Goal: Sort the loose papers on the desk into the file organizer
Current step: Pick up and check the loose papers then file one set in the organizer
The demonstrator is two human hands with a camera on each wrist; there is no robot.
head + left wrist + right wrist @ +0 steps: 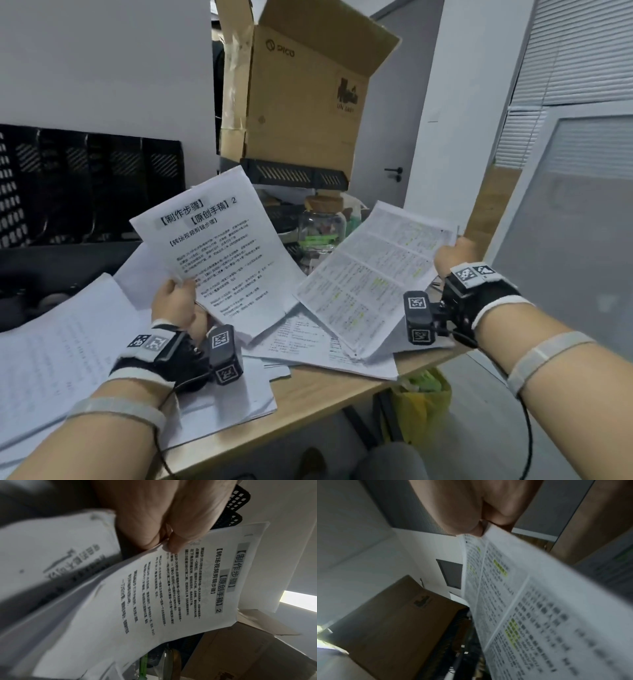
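Observation:
My left hand (180, 301) (164, 534) pinches the edge of a thin stack of printed pages with large bold headings (219, 246) (180, 585), raised above the desk. My right hand (455, 255) (481, 524) pinches the far corner of a stapled sheet of small print with yellow highlights (373, 274) (530, 601), also lifted and tilted. More loose papers (308, 346) lie spread over the wooden desk (329, 387). The black mesh file organizer (85, 181) (238, 501) stands at the back left.
An open cardboard box (301, 89) (393, 622) sits on a black mesh tray (294, 173) at the back. A corked glass jar (322, 222) stands under it among clutter. A yellow bag (421, 401) hangs below the desk's right edge.

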